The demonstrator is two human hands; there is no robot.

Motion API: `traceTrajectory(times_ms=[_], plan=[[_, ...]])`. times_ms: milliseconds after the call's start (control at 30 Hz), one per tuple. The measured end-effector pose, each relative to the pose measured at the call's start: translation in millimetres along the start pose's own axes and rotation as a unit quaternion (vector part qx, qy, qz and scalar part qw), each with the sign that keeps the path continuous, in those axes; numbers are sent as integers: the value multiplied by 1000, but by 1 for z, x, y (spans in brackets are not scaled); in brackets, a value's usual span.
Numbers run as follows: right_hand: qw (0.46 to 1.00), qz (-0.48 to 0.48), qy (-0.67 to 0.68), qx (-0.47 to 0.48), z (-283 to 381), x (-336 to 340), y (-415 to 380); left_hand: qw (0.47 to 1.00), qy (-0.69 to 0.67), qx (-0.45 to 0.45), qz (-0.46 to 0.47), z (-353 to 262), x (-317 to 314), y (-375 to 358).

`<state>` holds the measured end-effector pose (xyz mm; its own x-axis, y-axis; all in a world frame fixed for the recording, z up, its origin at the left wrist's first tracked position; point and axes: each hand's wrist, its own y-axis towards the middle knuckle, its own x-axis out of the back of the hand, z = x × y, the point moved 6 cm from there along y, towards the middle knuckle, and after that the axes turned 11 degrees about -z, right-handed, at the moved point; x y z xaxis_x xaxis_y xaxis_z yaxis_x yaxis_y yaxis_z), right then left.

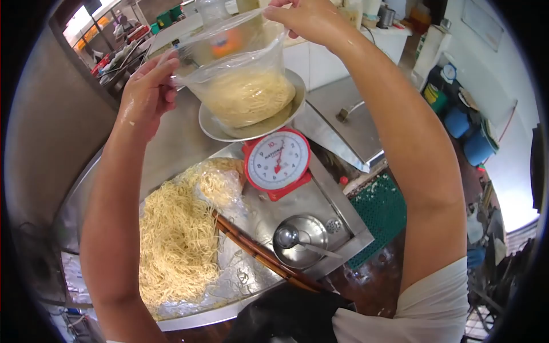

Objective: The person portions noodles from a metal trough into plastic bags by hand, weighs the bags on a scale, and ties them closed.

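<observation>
A clear plastic bag [246,94] with noodles in its lower part rests in the metal pan of a red scale [278,160]. My left hand [150,91] pinches the bag's left upper edge. At the top of the view my right hand [306,18] holds the opposite edge, and the bag's mouth is spread between them. A large heap of loose pale noodles [177,240] lies on the metal worktop, left of and nearer than the scale. Beside the heap sits a small clear bag of noodles [220,186].
Brown wooden sticks [257,248] lie across the worktop. Near its right corner stands a metal bowl [300,241] with a ladle in it. A green perforated mat [378,220] is beyond the worktop's right edge. Blue buckets [479,147] stand farther right.
</observation>
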<state>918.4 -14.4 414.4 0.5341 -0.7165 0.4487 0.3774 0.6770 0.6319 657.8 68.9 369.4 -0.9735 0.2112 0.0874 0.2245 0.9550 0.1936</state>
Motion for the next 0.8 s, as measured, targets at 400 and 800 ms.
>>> traceTrajectory(times_ms=[400, 800], plan=[[943, -194, -86, 257, 60, 8, -47, 957, 288, -14, -14, 17, 37, -7], [989, 25, 117, -92, 18, 10, -145, 812, 564, 5, -148, 313, 301, -363]])
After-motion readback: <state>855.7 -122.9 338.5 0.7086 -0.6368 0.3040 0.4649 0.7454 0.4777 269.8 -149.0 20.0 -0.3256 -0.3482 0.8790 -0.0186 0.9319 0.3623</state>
